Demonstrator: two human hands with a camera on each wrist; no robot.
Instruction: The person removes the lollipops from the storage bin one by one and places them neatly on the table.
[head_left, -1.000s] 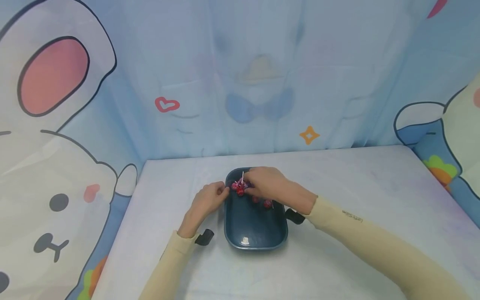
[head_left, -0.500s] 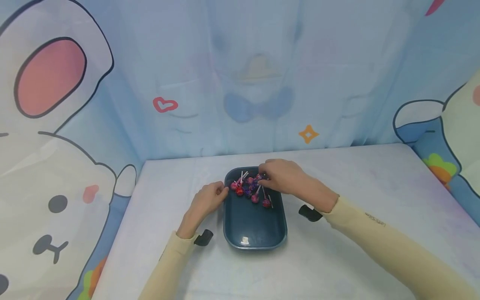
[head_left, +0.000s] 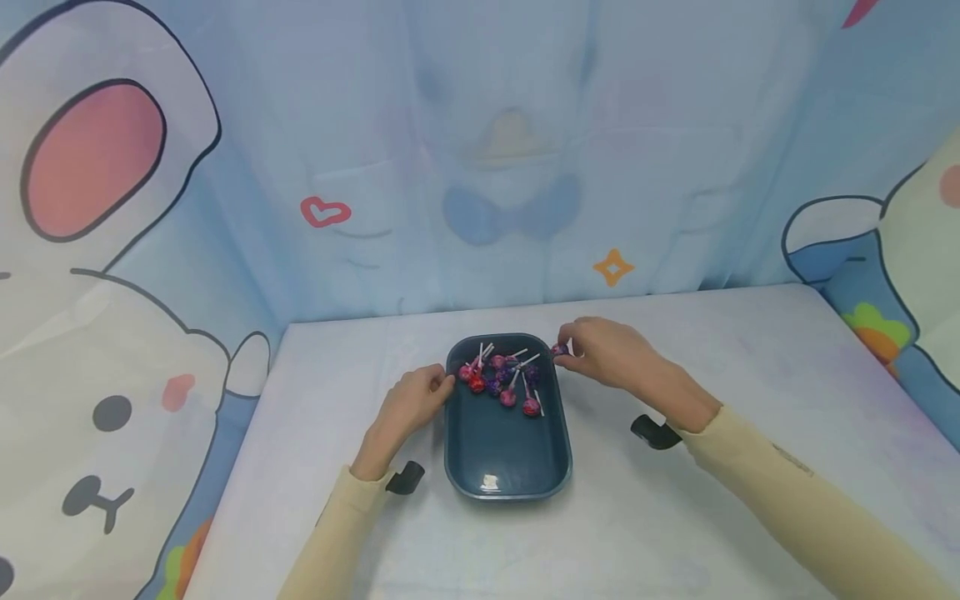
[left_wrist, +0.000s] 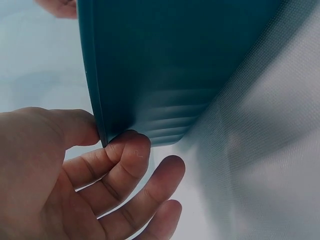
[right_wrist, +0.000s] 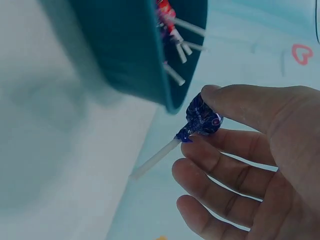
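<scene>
A dark teal tray (head_left: 507, 454) with raised walls stands on the table, several wrapped lollipops (head_left: 508, 397) heaped in its far half. Their wrappers are red, pink and purple, with white sticks. My left hand (head_left: 408, 408) pinches the tray's left rim between thumb and curled index finger, as the left wrist view shows. Just outside the tray's right rim, my right hand (head_left: 618, 358) holds a lollipop (right_wrist: 202, 117) in a dark blue-purple wrapper. Thumb and fingers pinch its round head, and the white stick (right_wrist: 155, 159) points away from the palm.
A pale cloth covers the table (head_left: 360, 350). Behind it hangs a light blue curtain (head_left: 517, 267) with cartoon prints. Each wrist carries a black strap-like piece, one at the left wrist (head_left: 406, 478) and one at the right wrist (head_left: 656, 432).
My right hand has come out of the tray and moved right with a lollipop, uncovering the others in the heap. My left hand has stayed at the left rim.
</scene>
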